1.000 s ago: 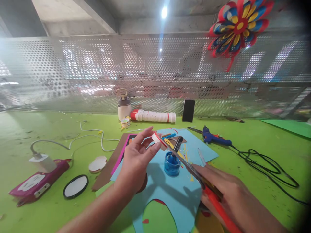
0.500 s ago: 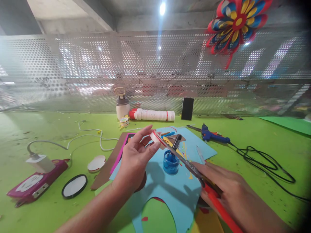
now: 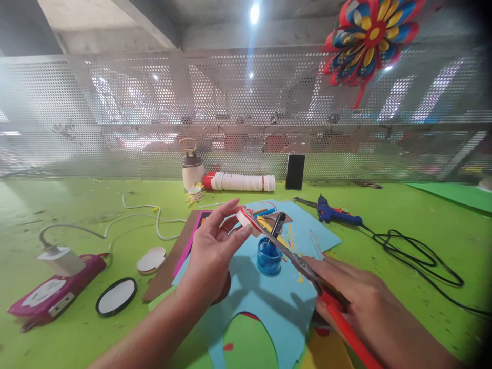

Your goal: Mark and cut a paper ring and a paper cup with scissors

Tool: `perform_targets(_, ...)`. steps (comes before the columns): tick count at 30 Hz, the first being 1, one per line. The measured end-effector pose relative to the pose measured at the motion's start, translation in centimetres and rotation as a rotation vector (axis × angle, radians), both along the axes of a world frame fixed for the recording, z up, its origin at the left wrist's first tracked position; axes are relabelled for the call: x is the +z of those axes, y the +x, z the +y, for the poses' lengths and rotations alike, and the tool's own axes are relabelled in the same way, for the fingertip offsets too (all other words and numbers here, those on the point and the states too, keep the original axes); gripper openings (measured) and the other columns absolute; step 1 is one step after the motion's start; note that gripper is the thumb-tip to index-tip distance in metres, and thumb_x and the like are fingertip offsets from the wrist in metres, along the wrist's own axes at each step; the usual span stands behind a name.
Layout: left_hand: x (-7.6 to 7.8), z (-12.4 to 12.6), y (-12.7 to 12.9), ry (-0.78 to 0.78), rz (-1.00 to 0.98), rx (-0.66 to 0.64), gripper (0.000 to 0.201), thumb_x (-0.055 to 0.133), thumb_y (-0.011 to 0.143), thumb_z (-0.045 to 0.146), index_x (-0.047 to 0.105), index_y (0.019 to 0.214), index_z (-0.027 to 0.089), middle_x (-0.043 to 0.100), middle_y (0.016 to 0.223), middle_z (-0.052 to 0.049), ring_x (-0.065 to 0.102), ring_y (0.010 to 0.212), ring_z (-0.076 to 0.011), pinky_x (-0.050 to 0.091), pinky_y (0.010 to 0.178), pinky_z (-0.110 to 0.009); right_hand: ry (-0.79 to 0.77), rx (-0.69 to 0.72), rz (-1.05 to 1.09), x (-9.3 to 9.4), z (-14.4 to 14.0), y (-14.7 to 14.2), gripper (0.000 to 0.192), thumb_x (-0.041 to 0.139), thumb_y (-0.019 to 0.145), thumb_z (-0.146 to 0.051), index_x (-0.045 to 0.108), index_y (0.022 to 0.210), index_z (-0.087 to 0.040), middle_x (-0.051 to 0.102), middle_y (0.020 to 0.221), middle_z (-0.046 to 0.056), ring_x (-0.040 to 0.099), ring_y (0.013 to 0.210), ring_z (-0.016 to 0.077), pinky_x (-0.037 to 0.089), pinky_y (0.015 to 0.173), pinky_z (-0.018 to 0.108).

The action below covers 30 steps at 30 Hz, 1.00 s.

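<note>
My left hand [image 3: 217, 238] pinches a small white ring with a red edge [image 3: 246, 218], seemingly of paper, between thumb and fingers. Gripped in my right hand [image 3: 357, 292] are scissors [image 3: 298, 262] with red handles. Their blades slant up to the left, and the tips meet the ring's red edge. Just below the blades stands a blue jar [image 3: 268, 259] with a black marker [image 3: 277, 225] leaning in it. Under both hands lies light blue paper [image 3: 246, 279] with a rounded hole cut in it.
To the right lies a blue glue gun [image 3: 338, 212] with a coiled black cord. On the left are a magenta power strip [image 3: 82, 264], a black-rimmed disc [image 3: 116, 297] and a white disc [image 3: 151, 260]. A ribbed white tube [image 3: 244, 182], a bottle [image 3: 192, 171] and a phone [image 3: 295, 171] stand behind.
The whole view has shifted slightly. Both hands, the ring and the scissors keep nearly the same pose, with the blade tips still at the ring's edge.
</note>
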<state>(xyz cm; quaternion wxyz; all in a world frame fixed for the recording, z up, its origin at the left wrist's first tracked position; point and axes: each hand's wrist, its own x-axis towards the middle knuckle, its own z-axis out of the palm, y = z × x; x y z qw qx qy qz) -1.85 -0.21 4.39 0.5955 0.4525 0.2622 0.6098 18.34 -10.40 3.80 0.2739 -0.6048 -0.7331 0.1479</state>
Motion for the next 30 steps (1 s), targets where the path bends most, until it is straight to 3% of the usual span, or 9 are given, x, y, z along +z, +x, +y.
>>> perform_targets(9, 0.11, -0.08, -0.15, -0.024, 0.037, 0.030, 0.053, 0.087, 0.066, 0.022, 0.069, 0.116, 0.018, 0.071, 0.116, -0.010, 0.067, 0.104, -0.0238, 0.054, 0.088, -0.034, 0.065, -0.022, 0.003, 0.65, -0.15, -0.62, 0.034, 0.051, 0.089, -0.014, 0.073, 0.112, -0.024, 0.075, 0.090, 0.007, 0.070, 0.080, 0.0239, 0.059, 0.073, 0.033)
perform_targets(15, 0.28, -0.19, -0.01, -0.038, 0.029, 0.001, 0.052, 0.087, 0.066, 0.023, 0.068, 0.114, 0.017, 0.076, 0.106, -0.010, 0.068, 0.107, -0.0254, 0.053, 0.091, -0.036, -0.045, 0.006, 0.031, 0.30, 0.08, -0.55, 0.035, 0.045, 0.088, -0.011, 0.071, 0.109, -0.022, 0.072, 0.087, 0.006, 0.070, 0.077, 0.0225, 0.057, 0.057, 0.027)
perform_targets(23, 0.19, -0.08, -0.13, -0.039, 0.048, 0.032, 0.054, 0.088, 0.066, 0.023, 0.067, 0.116, 0.019, 0.073, 0.110, -0.008, 0.069, 0.102, -0.0224, 0.054, 0.089, -0.034, -0.062, -0.036, -0.108, 0.27, 0.06, -0.28, 0.042, 0.045, 0.088, -0.011, 0.065, 0.123, -0.021, 0.070, 0.104, 0.012, 0.069, 0.092, 0.0282, 0.061, 0.075, 0.039)
perform_targets(30, 0.13, -0.29, 0.03, -0.011, 0.060, 0.030, 0.052, 0.087, 0.066, 0.022, 0.069, 0.115, 0.021, 0.072, 0.111, -0.008, 0.068, 0.104, -0.0240, 0.055, 0.090, -0.035, -0.054, -0.043, -0.128, 0.01, 0.33, -0.39, 0.041, 0.046, 0.088, -0.013, 0.067, 0.122, -0.020, 0.069, 0.095, 0.011, 0.069, 0.083, 0.0281, 0.061, 0.070, 0.039)
